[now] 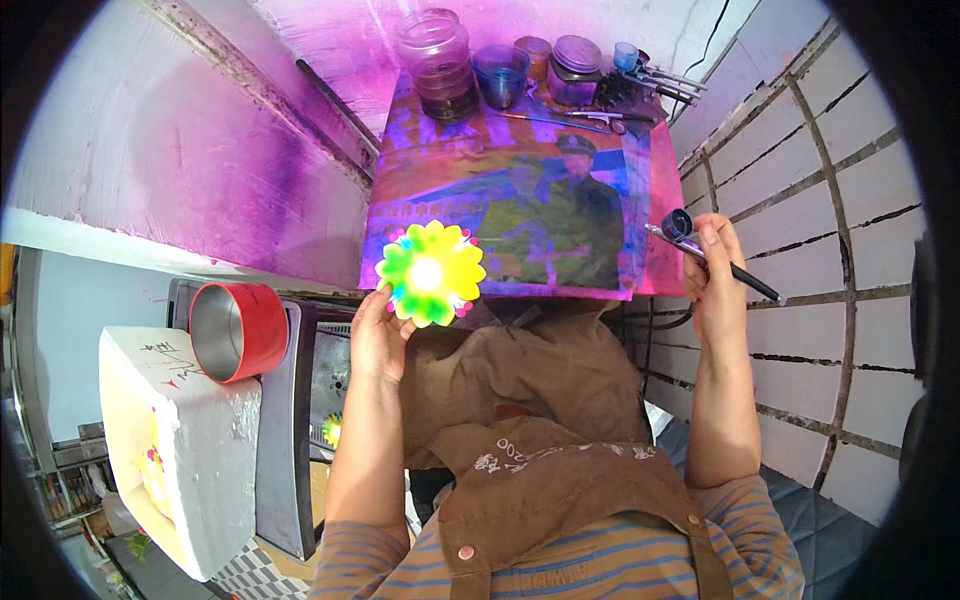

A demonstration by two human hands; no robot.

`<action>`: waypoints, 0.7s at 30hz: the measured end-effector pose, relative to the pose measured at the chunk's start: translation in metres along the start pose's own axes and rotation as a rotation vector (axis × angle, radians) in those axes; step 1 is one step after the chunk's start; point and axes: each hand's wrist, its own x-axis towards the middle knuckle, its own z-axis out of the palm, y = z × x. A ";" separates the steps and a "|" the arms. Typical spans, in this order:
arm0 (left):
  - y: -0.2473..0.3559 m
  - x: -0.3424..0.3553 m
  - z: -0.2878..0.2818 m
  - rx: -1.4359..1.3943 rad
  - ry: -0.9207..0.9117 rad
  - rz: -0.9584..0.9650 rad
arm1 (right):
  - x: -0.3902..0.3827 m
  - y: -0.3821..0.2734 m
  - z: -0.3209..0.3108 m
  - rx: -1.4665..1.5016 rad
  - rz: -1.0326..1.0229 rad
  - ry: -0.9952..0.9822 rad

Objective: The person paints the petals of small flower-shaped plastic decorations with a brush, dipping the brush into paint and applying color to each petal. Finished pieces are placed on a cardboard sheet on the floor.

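Observation:
My left hand (383,335) grips the lower left edge of a flower-shaped piece (462,262). Its petals are bright yellow and green, pink dots show round the rim, and the middle is washed out by glare. Off to the right, my right hand (716,265) is closed round an airbrush (745,278) with a small dark cup (677,224) on top. The airbrush's thin tip points left, towards the flower but well apart from it. Beneath and beyond the flower lies a paint-stained printed sheet (440,165) on the worktop.
Along the back stand a clear jar (440,75), a blue cup (501,78), a lidded jar (575,75) and several airbrushes (665,85). At left, a red round container (262,330) sits by a white foam box (215,430). A tiled wall (800,320) bounds the right.

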 end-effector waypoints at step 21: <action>0.014 -0.074 0.088 0.263 -0.173 0.552 | -0.016 -0.038 0.078 -0.036 -0.140 -0.341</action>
